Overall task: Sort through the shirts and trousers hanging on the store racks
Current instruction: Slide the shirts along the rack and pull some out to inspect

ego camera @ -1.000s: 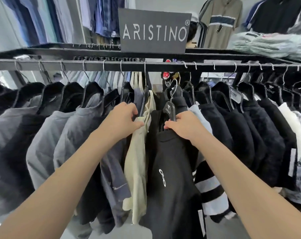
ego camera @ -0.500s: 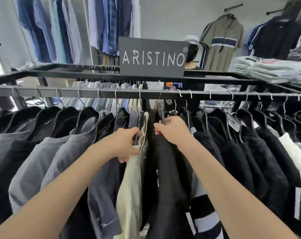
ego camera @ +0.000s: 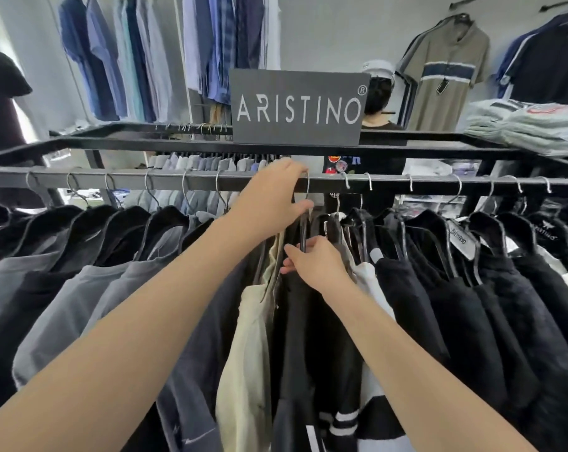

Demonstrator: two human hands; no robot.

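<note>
Store walls hung with shirts back a black rail (ego camera: 113, 179) under a sign (ego camera: 297, 107). At centre the left hand (ego camera: 272, 194) curls round a wire hook (ego camera: 307, 187) on the rail. Just below, toward 5 o'clock, the right hand (ego camera: 315, 262) pinches the hanger (ego camera: 303, 236) of a black shirt (ego camera: 308, 337) beside a beige shirt (ego camera: 246, 337). This looks like mid-sort, with one hanger being lifted or slid; next, the hook must clear the rail's edge. Grey shirts (ego camera: 90, 288) at 9 o'clock hang spaced; fleeces (ego camera: 471, 305) at 3 o'clock crowd tight, leaving little room.
</note>
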